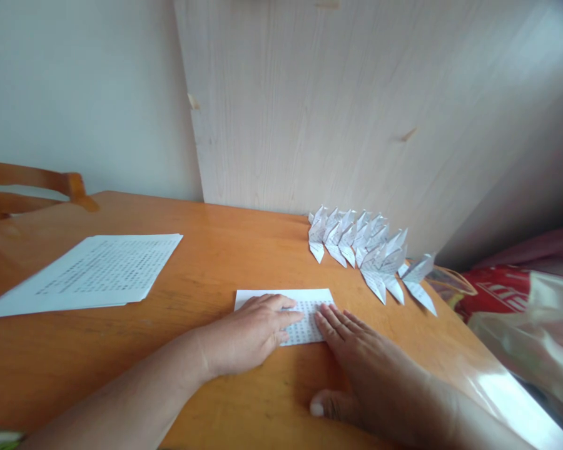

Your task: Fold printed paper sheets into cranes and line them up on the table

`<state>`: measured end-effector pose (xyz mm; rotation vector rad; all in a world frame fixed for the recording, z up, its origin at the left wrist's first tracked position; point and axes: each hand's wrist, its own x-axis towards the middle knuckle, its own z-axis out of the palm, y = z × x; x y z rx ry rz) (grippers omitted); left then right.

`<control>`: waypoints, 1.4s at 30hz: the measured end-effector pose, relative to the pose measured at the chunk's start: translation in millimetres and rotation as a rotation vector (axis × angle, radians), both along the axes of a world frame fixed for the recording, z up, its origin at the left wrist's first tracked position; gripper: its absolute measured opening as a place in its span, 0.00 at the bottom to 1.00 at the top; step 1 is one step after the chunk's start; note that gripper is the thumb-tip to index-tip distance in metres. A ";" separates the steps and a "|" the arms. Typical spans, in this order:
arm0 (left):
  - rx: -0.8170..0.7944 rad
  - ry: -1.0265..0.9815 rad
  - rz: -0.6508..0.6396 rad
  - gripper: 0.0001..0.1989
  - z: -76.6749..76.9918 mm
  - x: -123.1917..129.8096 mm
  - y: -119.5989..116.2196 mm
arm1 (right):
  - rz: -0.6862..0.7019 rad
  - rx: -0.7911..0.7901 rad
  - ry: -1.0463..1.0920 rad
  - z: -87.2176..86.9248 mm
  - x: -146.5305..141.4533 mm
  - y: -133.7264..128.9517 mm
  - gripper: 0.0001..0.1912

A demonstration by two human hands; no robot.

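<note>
A printed sheet of paper (304, 320), seemingly folded into a small rectangle, lies flat on the wooden table in front of me. My left hand (258, 328) rests on its left part, fingers stretched out to the right across the print. On the right edge of the paper lie the fingertips of my right hand (356, 344), fingers straight and thumb spread away over the bare wood. Both palms face down, and neither hand grips anything. Part of the paper is hidden under my left hand.
To the left lies a stack of printed sheets (107, 269). Several folded paper shapes (370, 240) stand in rows at the back right of the table (206, 250). A chair (32, 181) is at the far left; red and pale bags (507, 294) sit beyond the right edge.
</note>
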<state>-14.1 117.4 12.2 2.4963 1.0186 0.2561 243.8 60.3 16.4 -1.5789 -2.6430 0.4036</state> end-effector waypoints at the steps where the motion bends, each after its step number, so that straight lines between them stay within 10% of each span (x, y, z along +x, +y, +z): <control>1: -0.004 -0.004 0.001 0.23 -1.4 -0.4 0.5 | -0.013 -0.017 0.002 -0.6 1.3 -1.1 0.62; 42: 0.026 0.227 -0.016 0.27 -1.2 0.7 11.6 | 0.103 0.008 -0.070 13.9 -43.6 -28.7 0.57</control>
